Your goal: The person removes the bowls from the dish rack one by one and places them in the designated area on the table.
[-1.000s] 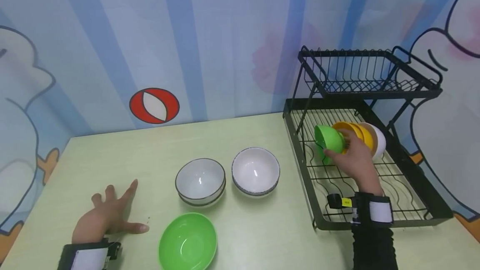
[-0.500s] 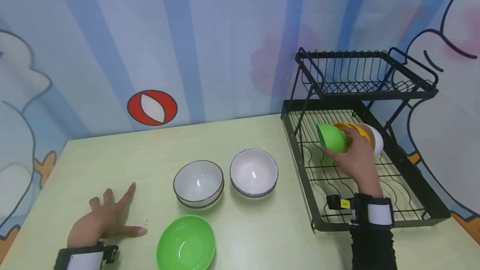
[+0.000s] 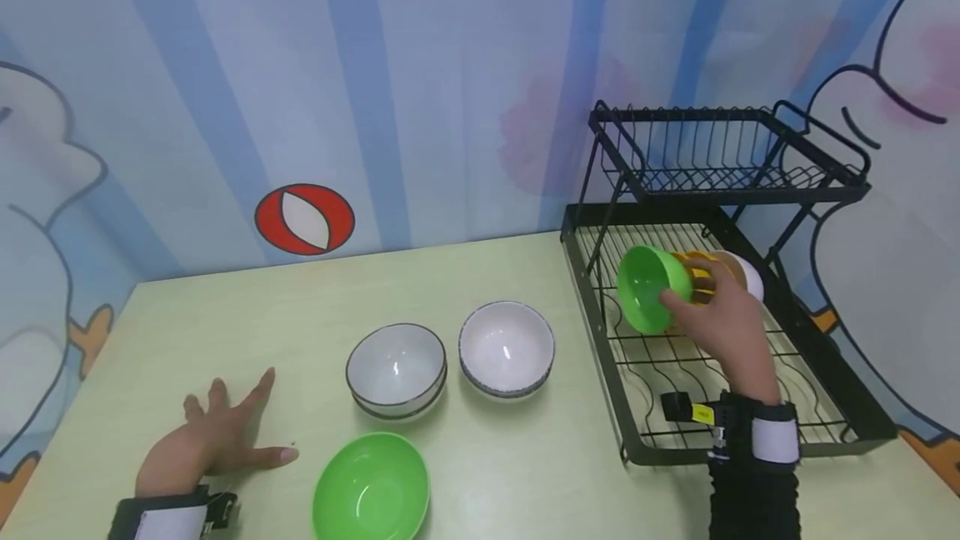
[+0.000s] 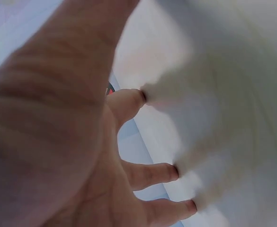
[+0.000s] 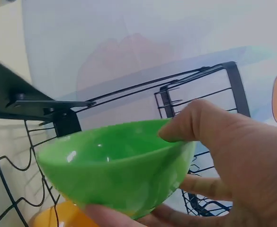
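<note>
A small green bowl (image 3: 643, 290) is tilted on its side above the lower tier of the black dish rack (image 3: 636, 447). My right hand (image 3: 723, 319) grips it, thumb over the rim and fingers beneath, as the right wrist view shows with the bowl (image 5: 114, 170) close up. Behind that hand, yellow bowls (image 3: 696, 257) and a white bowl (image 3: 752, 277) stand in the rack, partly hidden. My left hand (image 3: 206, 440) rests on the table with fingers spread and holds nothing; in the left wrist view its fingertips (image 4: 169, 171) touch the pale surface.
White dark-rimmed bowls stand mid-table: a stack (image 3: 396, 365) and one bowl (image 3: 507, 348) right of it. A larger green bowl (image 3: 371, 486) sits at the front. The rack's upper tier (image 3: 735, 186) overhangs the back of the lower one. A patterned curtain (image 3: 450, 90) hangs behind.
My right hand has pulled the green bowl slightly left and toward me, away from the yellow bowls, and turned its mouth more into view. My left hand stays in place.
</note>
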Tool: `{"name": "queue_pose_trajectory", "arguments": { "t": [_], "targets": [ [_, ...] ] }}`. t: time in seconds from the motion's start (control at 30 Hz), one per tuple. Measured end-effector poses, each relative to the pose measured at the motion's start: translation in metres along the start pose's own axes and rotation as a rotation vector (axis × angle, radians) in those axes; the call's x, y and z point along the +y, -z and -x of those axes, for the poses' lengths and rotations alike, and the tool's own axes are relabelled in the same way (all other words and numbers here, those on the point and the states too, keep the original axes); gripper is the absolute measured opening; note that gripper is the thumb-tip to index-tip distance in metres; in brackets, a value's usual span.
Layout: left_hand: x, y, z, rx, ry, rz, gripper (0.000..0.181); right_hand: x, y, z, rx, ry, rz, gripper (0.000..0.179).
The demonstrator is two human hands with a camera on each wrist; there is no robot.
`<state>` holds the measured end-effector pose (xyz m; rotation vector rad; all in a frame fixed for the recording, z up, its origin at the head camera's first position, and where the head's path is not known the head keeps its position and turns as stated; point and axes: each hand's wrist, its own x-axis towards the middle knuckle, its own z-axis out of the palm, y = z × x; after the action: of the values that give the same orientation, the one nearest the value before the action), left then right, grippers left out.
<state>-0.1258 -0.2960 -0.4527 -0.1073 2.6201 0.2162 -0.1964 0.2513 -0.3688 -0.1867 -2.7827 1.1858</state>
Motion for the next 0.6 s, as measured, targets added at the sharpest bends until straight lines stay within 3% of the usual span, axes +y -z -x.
{"name": "queue_pose_trajectory", "arguments": {
  "t": [0.27,0.47,0.6],
  "targets": [
    [-0.002,-0.0031,-0.0031,0.009,0.009,-0.014,0.133,-0.0011,0.0056,0.0023,-0.115,-0.027,-0.116,0.065],
    [-0.0017,-0.0012,-0.0031,0.002,0.017,-0.017,0.132,-0.0003,0.0079,0.0026,-0.135,-0.017,-0.053,0.063],
    [-0.0011,-0.0001,-0.0008,0.0,0.012,-0.005,0.131,0.0012,0.0083,0.0042,-0.148,-0.003,-0.112,0.059]
  ]
}}
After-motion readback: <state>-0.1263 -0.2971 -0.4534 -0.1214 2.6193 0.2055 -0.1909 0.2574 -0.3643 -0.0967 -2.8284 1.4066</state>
